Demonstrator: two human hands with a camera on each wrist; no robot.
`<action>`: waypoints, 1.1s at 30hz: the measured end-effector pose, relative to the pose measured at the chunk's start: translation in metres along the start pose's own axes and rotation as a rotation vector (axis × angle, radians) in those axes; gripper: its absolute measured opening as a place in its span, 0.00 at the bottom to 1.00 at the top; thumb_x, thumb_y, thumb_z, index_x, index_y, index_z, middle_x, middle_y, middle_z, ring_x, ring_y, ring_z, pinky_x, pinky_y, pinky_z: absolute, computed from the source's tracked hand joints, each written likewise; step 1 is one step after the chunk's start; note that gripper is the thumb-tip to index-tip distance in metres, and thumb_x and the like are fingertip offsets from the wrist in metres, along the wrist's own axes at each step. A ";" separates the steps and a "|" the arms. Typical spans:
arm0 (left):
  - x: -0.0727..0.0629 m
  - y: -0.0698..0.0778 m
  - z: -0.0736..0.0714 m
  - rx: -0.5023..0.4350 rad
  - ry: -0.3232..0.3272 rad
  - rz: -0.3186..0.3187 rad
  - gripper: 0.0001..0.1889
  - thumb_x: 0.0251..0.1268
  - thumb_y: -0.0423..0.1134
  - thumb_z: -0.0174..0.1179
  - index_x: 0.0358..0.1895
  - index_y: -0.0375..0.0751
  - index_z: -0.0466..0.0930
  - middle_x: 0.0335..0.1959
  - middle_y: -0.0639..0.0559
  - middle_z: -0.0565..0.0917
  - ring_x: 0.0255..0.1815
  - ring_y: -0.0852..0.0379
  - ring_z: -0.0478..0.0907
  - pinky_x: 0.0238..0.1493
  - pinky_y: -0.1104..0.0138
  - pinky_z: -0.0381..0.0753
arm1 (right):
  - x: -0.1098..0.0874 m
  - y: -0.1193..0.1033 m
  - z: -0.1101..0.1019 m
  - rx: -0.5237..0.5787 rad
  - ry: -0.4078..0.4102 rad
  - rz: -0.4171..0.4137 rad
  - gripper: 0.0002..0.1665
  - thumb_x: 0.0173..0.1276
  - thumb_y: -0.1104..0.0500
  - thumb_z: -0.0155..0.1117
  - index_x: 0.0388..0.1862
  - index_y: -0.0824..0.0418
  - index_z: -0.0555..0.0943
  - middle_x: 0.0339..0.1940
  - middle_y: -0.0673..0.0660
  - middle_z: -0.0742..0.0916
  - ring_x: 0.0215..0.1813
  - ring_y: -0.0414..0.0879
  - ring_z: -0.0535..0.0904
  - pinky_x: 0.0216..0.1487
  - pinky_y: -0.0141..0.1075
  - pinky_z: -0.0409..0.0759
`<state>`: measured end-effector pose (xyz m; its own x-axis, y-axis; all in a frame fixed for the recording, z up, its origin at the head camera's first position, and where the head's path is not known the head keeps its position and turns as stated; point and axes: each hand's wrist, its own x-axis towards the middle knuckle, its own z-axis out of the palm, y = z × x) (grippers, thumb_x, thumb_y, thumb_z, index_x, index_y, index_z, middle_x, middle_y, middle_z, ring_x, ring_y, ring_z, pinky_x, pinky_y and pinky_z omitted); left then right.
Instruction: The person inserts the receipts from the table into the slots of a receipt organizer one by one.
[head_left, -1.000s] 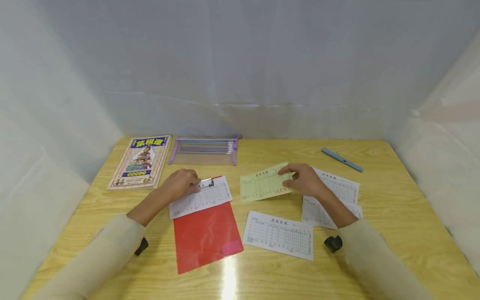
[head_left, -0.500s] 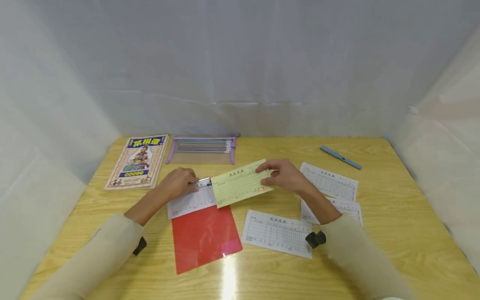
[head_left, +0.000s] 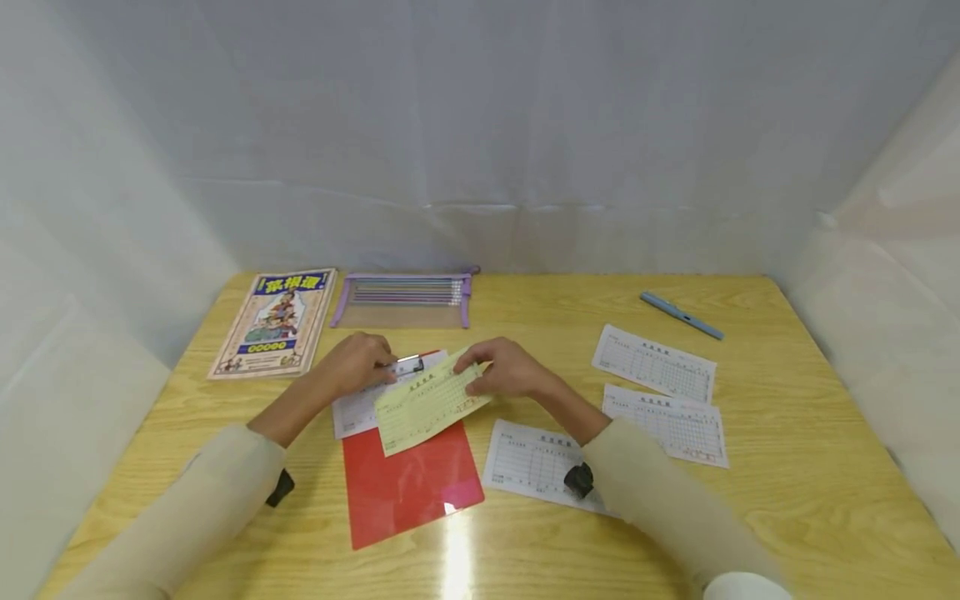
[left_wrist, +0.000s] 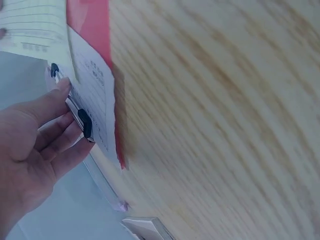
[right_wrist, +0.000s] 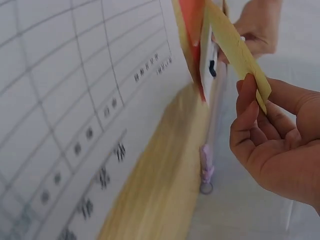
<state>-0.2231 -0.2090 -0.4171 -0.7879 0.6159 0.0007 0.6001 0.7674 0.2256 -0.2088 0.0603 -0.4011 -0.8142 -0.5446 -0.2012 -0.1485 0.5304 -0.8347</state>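
A red clipboard point(head_left: 408, 492) lies on the table with a white printed form point(head_left: 356, 412) across its top. My left hand point(head_left: 362, 365) pinches the metal clip point(head_left: 409, 364) at the board's top edge; in the left wrist view the thumb presses the clip point(left_wrist: 75, 107) and the fingers sit behind it. My right hand point(head_left: 506, 368) pinches a yellow printed form point(head_left: 423, 408) by its right end. The yellow form slants over the white form and the red board. In the right wrist view the yellow form point(right_wrist: 240, 52) curves between thumb and fingers.
Right of the clipboard lies a white form point(head_left: 525, 458), partly under the right sleeve. Two more white forms, an upper form point(head_left: 656, 362) and a lower form point(head_left: 667, 423), lie farther right below a blue pen point(head_left: 681, 315). A purple-edged pencil pouch point(head_left: 405, 302) and a booklet point(head_left: 277, 325) lie at the back left.
My right hand has carried the yellow form leftward, from beside the clipboard to over it. The white forms at the right are uncovered. My left hand stays at the clip.
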 end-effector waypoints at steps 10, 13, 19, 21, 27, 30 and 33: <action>0.001 -0.002 0.000 -0.001 0.024 0.066 0.07 0.51 0.36 0.69 0.31 0.35 0.86 0.26 0.48 0.82 0.25 0.59 0.74 0.27 0.69 0.74 | 0.024 -0.003 0.029 -0.111 0.002 0.085 0.14 0.52 0.67 0.72 0.39 0.56 0.85 0.51 0.55 0.85 0.59 0.51 0.76 0.63 0.44 0.73; 0.003 -0.002 0.000 0.003 0.023 0.079 0.06 0.51 0.36 0.69 0.25 0.37 0.84 0.21 0.51 0.79 0.22 0.62 0.67 0.25 0.71 0.67 | 0.028 -0.006 0.033 -0.150 0.004 0.094 0.14 0.51 0.65 0.73 0.38 0.56 0.85 0.49 0.54 0.86 0.56 0.49 0.77 0.61 0.42 0.74; 0.004 0.002 -0.001 0.037 -0.016 0.041 0.06 0.53 0.35 0.67 0.23 0.38 0.82 0.21 0.51 0.78 0.22 0.61 0.69 0.26 0.69 0.70 | 0.035 -0.008 0.037 -0.234 0.036 0.088 0.14 0.49 0.64 0.75 0.37 0.56 0.86 0.46 0.54 0.87 0.47 0.45 0.77 0.54 0.37 0.77; 0.005 0.004 0.000 0.057 -0.029 0.029 0.06 0.53 0.34 0.67 0.24 0.38 0.82 0.23 0.49 0.79 0.23 0.59 0.72 0.28 0.67 0.74 | 0.037 -0.009 0.038 -0.254 0.043 0.086 0.14 0.49 0.63 0.75 0.37 0.56 0.86 0.44 0.53 0.87 0.44 0.43 0.76 0.51 0.34 0.77; 0.004 0.010 0.002 0.075 -0.028 0.010 0.06 0.55 0.33 0.65 0.25 0.36 0.81 0.26 0.46 0.79 0.26 0.55 0.75 0.30 0.64 0.77 | 0.038 -0.012 0.038 -0.273 0.051 0.073 0.15 0.47 0.65 0.76 0.36 0.57 0.86 0.39 0.54 0.87 0.37 0.41 0.72 0.40 0.28 0.73; 0.002 0.011 0.002 0.076 -0.015 0.016 0.05 0.57 0.32 0.64 0.26 0.34 0.81 0.27 0.45 0.79 0.27 0.55 0.75 0.30 0.64 0.78 | 0.038 -0.015 0.038 -0.280 0.046 0.076 0.16 0.47 0.65 0.76 0.37 0.57 0.86 0.38 0.54 0.87 0.37 0.42 0.72 0.37 0.27 0.72; 0.000 0.012 0.003 0.076 -0.004 0.021 0.04 0.58 0.31 0.63 0.28 0.32 0.82 0.28 0.44 0.79 0.28 0.53 0.76 0.31 0.64 0.79 | 0.038 -0.016 0.038 -0.274 0.043 0.088 0.16 0.47 0.66 0.75 0.38 0.57 0.86 0.40 0.54 0.87 0.38 0.42 0.73 0.37 0.28 0.73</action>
<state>-0.2154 -0.1994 -0.4177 -0.7749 0.6321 0.0011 0.6250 0.7659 0.1511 -0.2156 0.0066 -0.4148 -0.8529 -0.4638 -0.2397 -0.2175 0.7330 -0.6445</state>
